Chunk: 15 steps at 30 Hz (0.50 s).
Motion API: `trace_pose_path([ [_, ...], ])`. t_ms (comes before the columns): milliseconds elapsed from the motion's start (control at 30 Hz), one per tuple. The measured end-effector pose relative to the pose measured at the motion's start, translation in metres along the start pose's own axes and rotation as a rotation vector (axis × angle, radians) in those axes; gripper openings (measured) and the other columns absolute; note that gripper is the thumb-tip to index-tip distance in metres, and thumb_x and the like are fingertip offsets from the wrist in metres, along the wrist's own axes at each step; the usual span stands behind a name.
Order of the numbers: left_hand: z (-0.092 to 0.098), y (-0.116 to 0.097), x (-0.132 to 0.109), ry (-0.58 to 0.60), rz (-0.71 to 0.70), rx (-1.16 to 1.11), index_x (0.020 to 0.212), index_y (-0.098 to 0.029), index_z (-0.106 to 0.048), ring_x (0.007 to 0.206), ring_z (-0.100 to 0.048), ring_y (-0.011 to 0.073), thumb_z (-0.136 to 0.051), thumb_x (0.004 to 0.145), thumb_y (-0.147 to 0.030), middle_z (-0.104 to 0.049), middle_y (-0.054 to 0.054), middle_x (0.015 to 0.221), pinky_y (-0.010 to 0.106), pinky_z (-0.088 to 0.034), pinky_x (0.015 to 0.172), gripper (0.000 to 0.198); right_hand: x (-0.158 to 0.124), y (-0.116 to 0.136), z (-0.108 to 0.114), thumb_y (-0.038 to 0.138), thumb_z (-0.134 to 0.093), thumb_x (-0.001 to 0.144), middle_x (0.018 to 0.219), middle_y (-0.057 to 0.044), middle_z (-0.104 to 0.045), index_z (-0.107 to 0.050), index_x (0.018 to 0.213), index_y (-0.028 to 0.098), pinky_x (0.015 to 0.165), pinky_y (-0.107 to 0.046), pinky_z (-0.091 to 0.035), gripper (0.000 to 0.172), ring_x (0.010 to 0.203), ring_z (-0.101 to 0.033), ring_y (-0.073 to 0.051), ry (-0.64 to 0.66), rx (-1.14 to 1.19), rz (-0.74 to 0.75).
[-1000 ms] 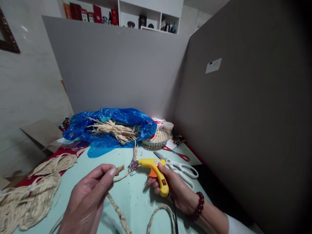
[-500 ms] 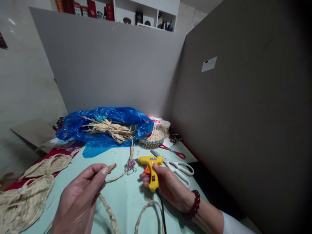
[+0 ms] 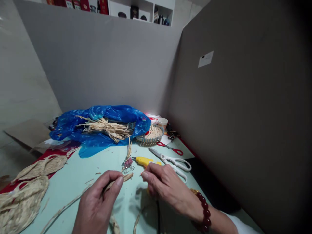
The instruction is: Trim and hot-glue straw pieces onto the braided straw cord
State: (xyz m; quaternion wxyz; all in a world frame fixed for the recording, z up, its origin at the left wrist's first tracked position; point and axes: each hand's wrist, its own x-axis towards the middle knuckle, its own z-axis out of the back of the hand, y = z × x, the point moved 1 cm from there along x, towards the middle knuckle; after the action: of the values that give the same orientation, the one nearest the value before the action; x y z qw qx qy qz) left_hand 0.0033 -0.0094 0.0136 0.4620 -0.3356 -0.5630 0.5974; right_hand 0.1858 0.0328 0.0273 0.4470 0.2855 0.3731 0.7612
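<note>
My left hand (image 3: 99, 201) pinches the end of a braided straw cord (image 3: 128, 177) between thumb and forefinger, its tip pointing right. To its right, my right hand (image 3: 168, 187) has its fingers curled together, thumb against forefinger. Behind those fingers is a yellow glue gun (image 3: 143, 161), nozzle pointing left, its handle mostly hidden by the hand. Whether the fingers still touch the gun or pinch something small cannot be made out. Just beyond the left fingertips, a pink binder clip (image 3: 128, 162) sits on a thin straw strand.
White-handled scissors (image 3: 174, 160) and red-handled scissors (image 3: 170, 148) lie right of the glue gun. At the back are a blue plastic bag (image 3: 90, 143) with straw (image 3: 109, 127), a woven basket (image 3: 151, 136) and a paper cup (image 3: 162, 122). Braided straw coils (image 3: 24, 201) lie left; grey panels (image 3: 109, 65) enclose the table.
My right hand no longer grips the glue gun by its handle; it has turned over in front of it, fingers together. My left hand has moved right with the cord end, closer to my right.
</note>
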Motion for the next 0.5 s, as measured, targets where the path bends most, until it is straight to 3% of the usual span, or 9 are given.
trace_pose_path([
  [100, -0.010, 0.001, -0.008, 0.106, -0.038, 0.027, 0.071, -0.029, -0.068, 0.073, -0.058, 0.0212, -0.072, 0.073, -0.051, -0.063, -0.002, 0.069, 0.027, -0.036, 0.054, 0.023, -0.005, 0.008, -0.008, 0.042, -0.053, 0.096, 0.068, 0.003, -0.056, -0.061, 0.092, 0.019, 0.060, -0.022, -0.033, 0.025, 0.063, -0.051, -0.012, 0.065, 0.027, 0.113],
  [267, -0.014, 0.004, -0.010, 0.191, -0.036, 0.025, 0.069, -0.029, -0.068, 0.069, -0.055, 0.0205, -0.070, 0.075, -0.050, -0.058, -0.001, 0.064, 0.026, -0.039, 0.057, 0.023, -0.005, 0.000, -0.010, 0.028, -0.052, 0.097, 0.065, 0.005, -0.046, -0.057, 0.078, 0.017, 0.061, -0.020, -0.032, 0.023, 0.062, -0.043, -0.010, 0.025, -0.013, 0.256],
  [500, -0.009, 0.010, -0.003, 0.405, 0.063, 0.073, 0.078, -0.026, -0.068, 0.064, -0.048, 0.0180, -0.060, 0.079, -0.062, -0.051, -0.003, 0.063, 0.026, -0.034, 0.056, 0.037, -0.001, -0.013, -0.009, 0.034, -0.052, 0.095, 0.058, 0.006, -0.042, -0.051, 0.067, 0.017, 0.057, -0.021, -0.030, 0.032, 0.054, -0.038, -0.008, -0.016, 0.086, 0.326],
])
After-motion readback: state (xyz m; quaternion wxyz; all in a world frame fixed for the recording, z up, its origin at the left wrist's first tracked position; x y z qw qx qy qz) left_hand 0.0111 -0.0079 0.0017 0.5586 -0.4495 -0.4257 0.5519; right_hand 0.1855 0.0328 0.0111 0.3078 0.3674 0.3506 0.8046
